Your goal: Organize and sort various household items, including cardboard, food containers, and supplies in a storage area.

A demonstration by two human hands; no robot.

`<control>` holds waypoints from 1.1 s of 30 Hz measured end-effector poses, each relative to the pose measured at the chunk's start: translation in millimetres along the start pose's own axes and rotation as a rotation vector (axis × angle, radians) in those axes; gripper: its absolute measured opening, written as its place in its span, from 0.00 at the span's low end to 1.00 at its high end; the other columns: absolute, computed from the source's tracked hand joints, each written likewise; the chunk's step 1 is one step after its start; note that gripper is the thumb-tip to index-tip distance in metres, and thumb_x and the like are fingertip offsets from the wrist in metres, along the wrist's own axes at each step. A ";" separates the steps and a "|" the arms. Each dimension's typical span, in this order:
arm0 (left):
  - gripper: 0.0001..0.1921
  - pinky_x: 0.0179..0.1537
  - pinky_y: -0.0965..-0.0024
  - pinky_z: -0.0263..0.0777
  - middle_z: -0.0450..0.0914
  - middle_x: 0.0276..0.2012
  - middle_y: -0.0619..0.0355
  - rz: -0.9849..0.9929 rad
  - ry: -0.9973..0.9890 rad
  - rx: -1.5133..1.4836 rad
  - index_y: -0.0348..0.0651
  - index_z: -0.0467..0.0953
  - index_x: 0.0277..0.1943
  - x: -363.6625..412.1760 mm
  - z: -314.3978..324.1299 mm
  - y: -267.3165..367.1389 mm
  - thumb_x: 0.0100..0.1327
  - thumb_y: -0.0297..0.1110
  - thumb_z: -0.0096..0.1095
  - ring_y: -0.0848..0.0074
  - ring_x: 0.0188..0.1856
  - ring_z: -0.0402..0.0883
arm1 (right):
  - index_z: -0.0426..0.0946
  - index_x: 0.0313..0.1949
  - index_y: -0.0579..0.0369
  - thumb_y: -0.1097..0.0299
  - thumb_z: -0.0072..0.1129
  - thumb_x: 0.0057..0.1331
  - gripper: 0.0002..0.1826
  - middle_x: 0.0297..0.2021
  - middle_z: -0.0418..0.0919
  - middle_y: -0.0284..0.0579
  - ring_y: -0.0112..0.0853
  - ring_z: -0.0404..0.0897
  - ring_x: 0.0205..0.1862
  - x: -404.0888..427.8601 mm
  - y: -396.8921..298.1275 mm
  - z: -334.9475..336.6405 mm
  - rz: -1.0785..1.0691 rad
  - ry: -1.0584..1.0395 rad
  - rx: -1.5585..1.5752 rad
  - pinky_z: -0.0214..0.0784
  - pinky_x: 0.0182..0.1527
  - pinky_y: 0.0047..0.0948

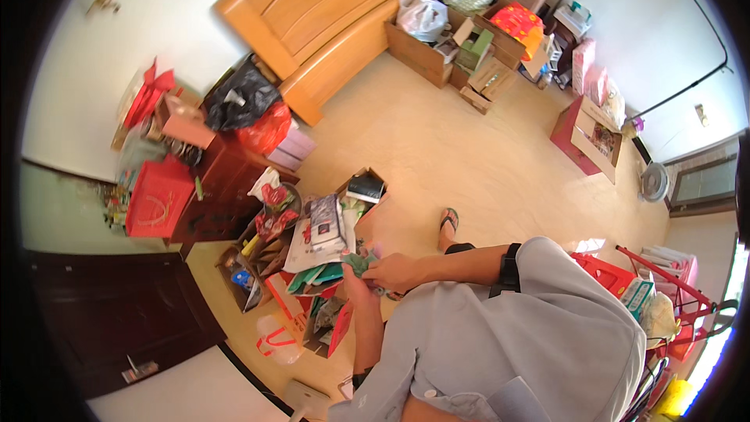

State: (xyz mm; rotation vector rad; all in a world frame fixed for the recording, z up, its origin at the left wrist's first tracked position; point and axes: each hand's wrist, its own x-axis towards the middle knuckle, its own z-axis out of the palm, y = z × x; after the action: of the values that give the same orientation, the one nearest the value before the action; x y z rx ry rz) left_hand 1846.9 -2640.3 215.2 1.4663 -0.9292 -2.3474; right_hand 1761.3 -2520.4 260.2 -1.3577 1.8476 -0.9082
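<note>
My left hand (356, 286) and my right hand (394, 271) meet in front of my body. Both have their fingers on a small crumpled green bundle (358, 260), perhaps soft plastic or cloth; my fingers partly cover it. Just beyond my hands, a white printed bag (297, 246) lies over a pile of boxes, with a white packet (327, 223) on top of it. Teal folded bags (319, 275) stick out beside my left hand. An open cardboard box (375, 211) with a black box (365, 186) in it stands behind the pile.
A dark red wooden cabinet (220, 187) carries bags and a red gift bag (159, 199). Farther off are a wooden bed end (340, 17), packed cartons (419, 58) and a red box (577, 140). My sandalled foot (449, 223) is on the floor. A red folding cart (668, 287) stands right.
</note>
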 end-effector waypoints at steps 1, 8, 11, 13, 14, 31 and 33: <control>0.23 0.34 0.59 0.76 0.79 0.44 0.52 -0.053 -0.119 0.008 0.41 0.71 0.49 0.0 30.7 8.4 0.71 0.51 0.37 0.63 0.39 0.81 | 0.76 0.41 0.54 0.70 0.48 0.61 0.10 0.40 0.77 0.49 0.45 0.78 0.39 -15.0 27.2 -10.7 0.009 0.019 0.015 0.70 0.39 0.44; 0.17 0.25 0.58 0.75 0.79 0.43 0.47 -0.135 -0.297 0.134 0.39 0.69 0.49 47.4 143.8 -13.8 0.73 0.44 0.39 0.60 0.35 0.81 | 0.76 0.40 0.56 0.69 0.48 0.61 0.11 0.38 0.77 0.52 0.47 0.78 0.41 -112.5 146.8 -143.4 0.386 0.332 -0.145 0.72 0.41 0.44; 0.14 0.28 0.52 0.78 0.79 0.41 0.49 -0.117 -0.363 0.246 0.41 0.69 0.51 58.9 213.2 -28.3 0.71 0.38 0.42 0.60 0.36 0.82 | 0.76 0.41 0.57 0.69 0.48 0.62 0.11 0.36 0.78 0.52 0.47 0.79 0.40 -146.6 177.6 -195.1 0.533 0.366 -0.173 0.72 0.41 0.45; 0.13 0.28 0.52 0.78 0.79 0.41 0.49 -0.166 -0.386 0.270 0.41 0.69 0.52 66.5 256.8 -43.1 0.70 0.37 0.42 0.59 0.37 0.81 | 0.76 0.42 0.56 0.68 0.47 0.64 0.11 0.36 0.78 0.52 0.48 0.79 0.39 -166.3 194.5 -216.2 0.555 0.523 -0.132 0.72 0.41 0.46; 0.13 0.28 0.52 0.78 0.79 0.42 0.49 -0.203 -0.409 0.291 0.41 0.68 0.52 71.4 278.6 -49.7 0.69 0.35 0.43 0.59 0.37 0.81 | 0.76 0.42 0.56 0.68 0.47 0.64 0.11 0.36 0.78 0.52 0.48 0.79 0.39 -175.1 204.2 -223.7 0.566 0.520 -0.131 0.72 0.41 0.46; 0.17 0.34 0.62 0.79 0.78 0.46 0.55 -0.840 -1.028 0.715 0.39 0.71 0.55 135.6 647.2 -158.6 0.72 0.41 0.44 0.69 0.44 0.80 | 0.75 0.48 0.64 0.67 0.54 0.64 0.16 0.33 0.80 0.40 0.23 0.78 0.30 -254.1 332.1 -399.6 0.913 1.138 0.707 0.73 0.33 0.22; 0.17 0.36 0.64 0.79 0.78 0.46 0.55 -0.809 -1.044 0.816 0.40 0.71 0.55 160.9 676.9 -164.0 0.72 0.41 0.44 0.69 0.44 0.80 | 0.77 0.47 0.62 0.65 0.54 0.64 0.15 0.30 0.79 0.38 0.22 0.76 0.30 -253.1 331.2 -433.3 0.841 1.191 0.762 0.70 0.33 0.23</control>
State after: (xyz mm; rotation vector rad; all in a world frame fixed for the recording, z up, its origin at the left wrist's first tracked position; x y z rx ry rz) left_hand 1205.4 -2325.1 201.2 0.6963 -1.9984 -3.7385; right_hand 1295.9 -2140.0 244.2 0.5961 2.0988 -1.7970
